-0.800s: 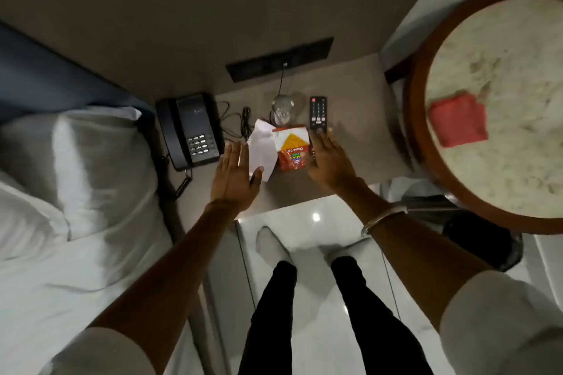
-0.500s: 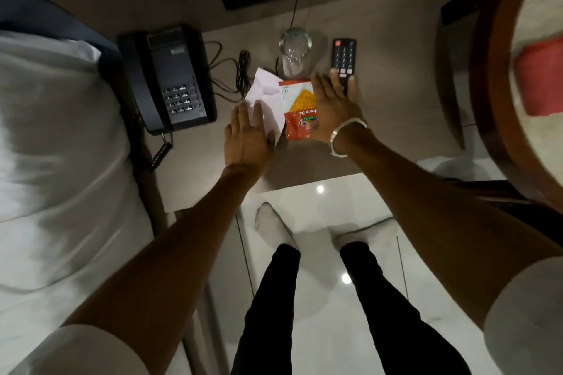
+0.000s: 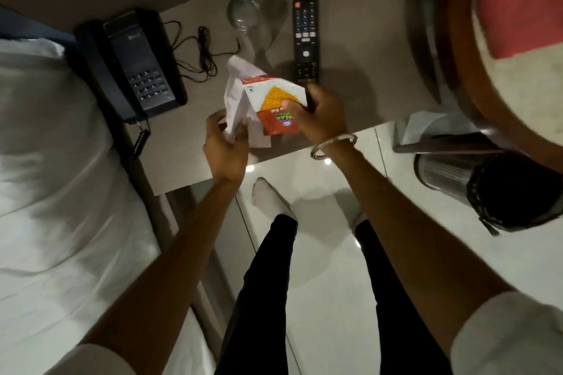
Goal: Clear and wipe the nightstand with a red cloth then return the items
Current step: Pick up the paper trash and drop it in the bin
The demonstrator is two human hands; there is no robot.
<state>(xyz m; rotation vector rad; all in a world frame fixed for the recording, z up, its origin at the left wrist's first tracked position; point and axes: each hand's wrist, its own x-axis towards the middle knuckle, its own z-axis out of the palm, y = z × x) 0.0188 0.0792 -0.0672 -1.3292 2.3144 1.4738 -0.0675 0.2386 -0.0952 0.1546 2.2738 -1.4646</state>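
On the beige nightstand [image 3: 359, 49] my right hand [image 3: 323, 117] grips an orange and red snack packet [image 3: 274, 103] by its right side. My left hand [image 3: 224, 143] pinches the lower edge of a white paper [image 3: 239, 94] just left of the packet. Both items are raised a little off the top. Behind them stand a clear glass [image 3: 243, 14] and a black remote [image 3: 305, 39]. A black phone [image 3: 137, 65] with its tangled cord [image 3: 198, 52] lies at the left. The red cloth [image 3: 521, 6] rests on the round marble table [image 3: 511, 82] at the right.
A bed with white sheets [image 3: 54, 192] borders the nightstand on the left. A dark mesh waste bin [image 3: 493, 186] stands on the glossy white floor [image 3: 329, 268] under the round table. My legs and socked feet are below the nightstand's front edge.
Both hands lay flat beside the paper and packet; now they have closed on them and lifted them slightly. The camera has come closer to the nightstand.
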